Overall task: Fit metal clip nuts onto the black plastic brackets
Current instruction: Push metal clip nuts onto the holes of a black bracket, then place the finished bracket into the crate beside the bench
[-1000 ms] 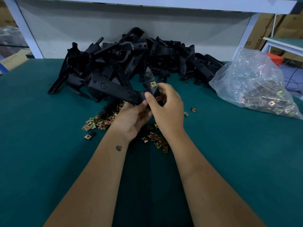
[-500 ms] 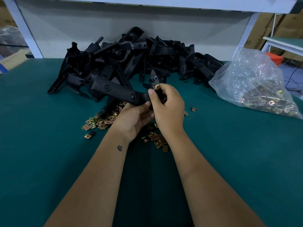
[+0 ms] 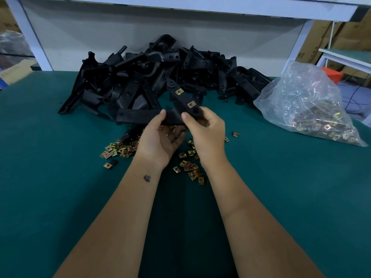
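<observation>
Head view: one black bracket [image 3: 181, 101], two clip nuts [image 3: 190, 104] fitted, is held above the counter [image 3: 60, 177]; left hand [image 3: 160, 141] grip is clamped on its lower bar, right hand [image 3: 206, 129] grip pinched on its near end. Loose clip nuts [image 3: 190, 169] are scattered beneath both hands; the bracket pile [image 3: 152, 77] is stacked behind.

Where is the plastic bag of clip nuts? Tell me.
In the head view, the plastic bag lies on the green table at the right, beside the bracket pile.

Two brass-coloured metal clip nuts [image 3: 179, 91] sit on one held black plastic bracket [image 3: 181, 101]; one clear plastic bag [image 3: 307, 101]; loose nuts and piled brackets too many to count.
</observation>
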Available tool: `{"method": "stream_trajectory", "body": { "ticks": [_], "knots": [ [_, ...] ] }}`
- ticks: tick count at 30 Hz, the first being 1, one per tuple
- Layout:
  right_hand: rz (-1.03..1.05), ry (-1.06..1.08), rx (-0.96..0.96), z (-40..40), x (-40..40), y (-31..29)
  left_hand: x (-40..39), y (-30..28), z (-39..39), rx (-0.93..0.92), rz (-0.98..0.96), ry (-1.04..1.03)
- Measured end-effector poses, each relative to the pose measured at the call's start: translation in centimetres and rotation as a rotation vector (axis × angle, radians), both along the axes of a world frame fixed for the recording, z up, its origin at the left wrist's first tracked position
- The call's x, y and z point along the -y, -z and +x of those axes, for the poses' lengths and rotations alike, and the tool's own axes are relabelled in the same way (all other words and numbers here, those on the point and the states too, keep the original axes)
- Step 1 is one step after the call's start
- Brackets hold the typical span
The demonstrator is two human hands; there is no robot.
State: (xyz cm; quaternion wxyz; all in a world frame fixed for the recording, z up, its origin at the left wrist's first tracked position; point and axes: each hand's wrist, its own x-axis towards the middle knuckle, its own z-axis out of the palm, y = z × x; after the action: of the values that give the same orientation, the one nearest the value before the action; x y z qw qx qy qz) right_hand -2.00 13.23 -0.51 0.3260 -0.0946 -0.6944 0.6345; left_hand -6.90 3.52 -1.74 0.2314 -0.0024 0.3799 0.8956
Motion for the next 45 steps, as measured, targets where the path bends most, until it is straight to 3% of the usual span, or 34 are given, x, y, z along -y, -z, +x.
{"method": "stream_trajectory", "body": {
  "ticks": [8,15,18,23,27,29,33,35,40,45],
  "knots": [
    [-0.302,-0.014,0.036,1.7,-0.9,-0.2,-2.5,-0.6,1.3,0.058,-0.007,-0.104],
    [-0.529,0.228,-0.073,6.9,-4.2,-2.1,-10.3,-3.5,8.0,0.065,-0.112,-0.011],
    [-0.571,0.348,-0.118,11.0,-7.4,-3.1,-14.6,-4.4,12.5,0.004,-0.211,0.106],
    [-0.623,0.56,-0.296,19.8,-13.9,-3.4,-20.9,-5.2,21.4,-0.01,-0.166,0.347],
    [-0.646,0.83,-0.379,28.6,-18.5,-1.9,-23.4,-5.0,27.3,-0.016,-0.077,0.363],
    [-0.687,0.95,-0.423,33.0,-20.1,-1.0,-23.9,-4.4,30.3,-0.101,-0.086,0.438],
    [-0.809,1.121,-0.487,40.0,-21.5,2.0,-24.4,-1.0,36.2,-0.32,-0.247,0.803],
    [-0.857,1.166,-0.378,42.3,-21.6,4.5,-24.1,2.1,37.5,-0.361,-0.366,0.954],
    [-0.755,1.065,0.314,44.4,-20.3,10.8,-22.5,10.2,36.1,-0.291,-0.72,1.017],
    [-0.624,0.985,0.657,43.5,-20.4,13.6,-21.6,14.0,33.9,-0.396,-0.905,1.099]
  ]
}}
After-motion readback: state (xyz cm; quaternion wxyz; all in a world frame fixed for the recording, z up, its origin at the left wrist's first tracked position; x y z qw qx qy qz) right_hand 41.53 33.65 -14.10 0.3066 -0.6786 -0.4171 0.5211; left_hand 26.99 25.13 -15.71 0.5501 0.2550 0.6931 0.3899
